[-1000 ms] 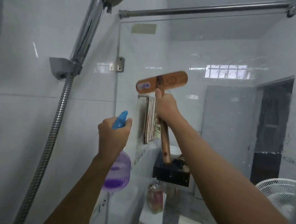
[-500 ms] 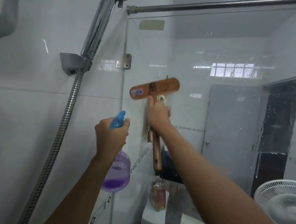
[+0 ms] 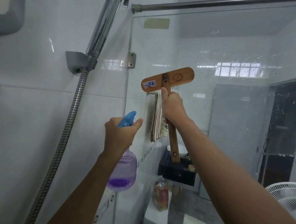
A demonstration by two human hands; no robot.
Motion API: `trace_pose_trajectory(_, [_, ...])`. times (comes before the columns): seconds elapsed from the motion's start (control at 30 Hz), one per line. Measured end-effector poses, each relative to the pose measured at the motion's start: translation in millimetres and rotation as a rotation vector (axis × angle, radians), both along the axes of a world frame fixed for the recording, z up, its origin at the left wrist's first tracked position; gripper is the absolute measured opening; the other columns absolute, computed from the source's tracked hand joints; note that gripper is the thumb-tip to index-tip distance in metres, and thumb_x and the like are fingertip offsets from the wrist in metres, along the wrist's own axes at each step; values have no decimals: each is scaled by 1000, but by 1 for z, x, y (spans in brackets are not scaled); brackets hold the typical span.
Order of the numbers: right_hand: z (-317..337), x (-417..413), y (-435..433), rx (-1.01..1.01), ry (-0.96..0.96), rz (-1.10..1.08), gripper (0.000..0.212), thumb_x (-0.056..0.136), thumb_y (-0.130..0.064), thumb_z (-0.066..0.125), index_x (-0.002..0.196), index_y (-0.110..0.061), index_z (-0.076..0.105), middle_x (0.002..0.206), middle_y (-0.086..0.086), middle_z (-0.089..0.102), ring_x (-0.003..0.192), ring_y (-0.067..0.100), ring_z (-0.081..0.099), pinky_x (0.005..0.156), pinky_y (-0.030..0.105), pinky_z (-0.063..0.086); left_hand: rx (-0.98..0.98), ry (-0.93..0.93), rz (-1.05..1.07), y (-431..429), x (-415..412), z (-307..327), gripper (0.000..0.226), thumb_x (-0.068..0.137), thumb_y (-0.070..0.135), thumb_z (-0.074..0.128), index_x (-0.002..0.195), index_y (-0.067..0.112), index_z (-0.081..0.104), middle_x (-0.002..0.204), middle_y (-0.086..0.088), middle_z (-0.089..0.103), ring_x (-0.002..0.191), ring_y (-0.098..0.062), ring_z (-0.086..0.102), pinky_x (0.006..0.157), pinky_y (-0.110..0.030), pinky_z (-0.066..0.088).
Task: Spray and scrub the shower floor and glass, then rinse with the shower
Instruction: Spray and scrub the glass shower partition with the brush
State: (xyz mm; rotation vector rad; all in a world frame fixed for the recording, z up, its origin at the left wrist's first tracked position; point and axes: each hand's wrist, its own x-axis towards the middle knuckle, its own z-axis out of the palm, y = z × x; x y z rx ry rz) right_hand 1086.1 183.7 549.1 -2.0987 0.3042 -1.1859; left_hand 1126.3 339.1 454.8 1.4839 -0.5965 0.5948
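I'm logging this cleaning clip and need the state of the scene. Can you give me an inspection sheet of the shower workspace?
Surface: glass upright, with droplets on its right part; floor out of view.
Job's things: brush raised at the glass, contact unclear; spray bottle with a little purple liquid at the bottom.
Clutter: striped towel and black shelf with small items, seen through the glass.
Grips: left hand holds the spray bottle at its blue trigger; right hand holds the brush handle.
Cables: nothing seen; a metal hose hangs down the tiled wall.
Surroundings: shower in its holder, rail above, white fan lower right.
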Motion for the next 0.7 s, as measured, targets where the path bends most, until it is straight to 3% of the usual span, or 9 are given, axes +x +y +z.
trace_pose_trajectory(0.1, [0,1,2,-11,-7,21,44,106,-48,32,80,-19,52,69,-1,55,57,12,51,57,33,45,0,-14,11,0,1,0,28,86,43,75,80,17,65,70,-5,69,61,-24,69,68,-41,64])
trace_pose_trajectory(0.2, [-2,1,7,-17,-21,29,41,106,-47,32,77,-24,50,68,-1,54,57,12,51,61,37,51,-5,55,-62,1,3,3,26,82,46,77,77,24,64,74,-2,71,64,-22,72,68,-42,65])
trace_pose_trajectory(0.37, [-15,-4,21,28,-7,48,43,106,-48,32,84,-18,54,70,0,56,59,14,53,69,47,58,1,3,34,1,0,-4,32,85,46,73,78,16,63,70,-8,68,61,-25,68,70,-41,64])
trace_pose_trajectory(0.47, [-62,-9,28,41,40,39,46,106,-48,31,94,-12,59,73,-2,55,66,14,54,66,38,52,-7,-64,78,4,1,-11,31,86,44,74,77,17,63,64,-2,65,57,-23,65,66,-37,63])
trace_pose_trajectory(0.53, [-120,-11,31,115,102,60,43,106,-50,32,94,-18,58,79,2,61,71,16,60,63,32,51,-4,-103,103,6,0,-17,29,86,43,75,78,18,63,62,3,63,53,-19,63,62,-33,61])
trace_pose_trajectory(0.63, [-197,-15,40,254,203,74,38,104,-52,35,94,-24,58,91,8,69,84,20,69,77,37,60,11,-118,109,9,-3,-26,28,87,41,75,77,18,63,60,6,60,51,-16,61,61,-30,58])
trace_pose_trajectory(0.7, [-204,-15,43,268,201,75,38,104,-51,36,94,-22,58,93,10,69,85,20,69,76,34,59,20,-101,110,11,-3,-30,28,87,40,75,76,17,63,59,7,59,50,-16,60,61,-30,58])
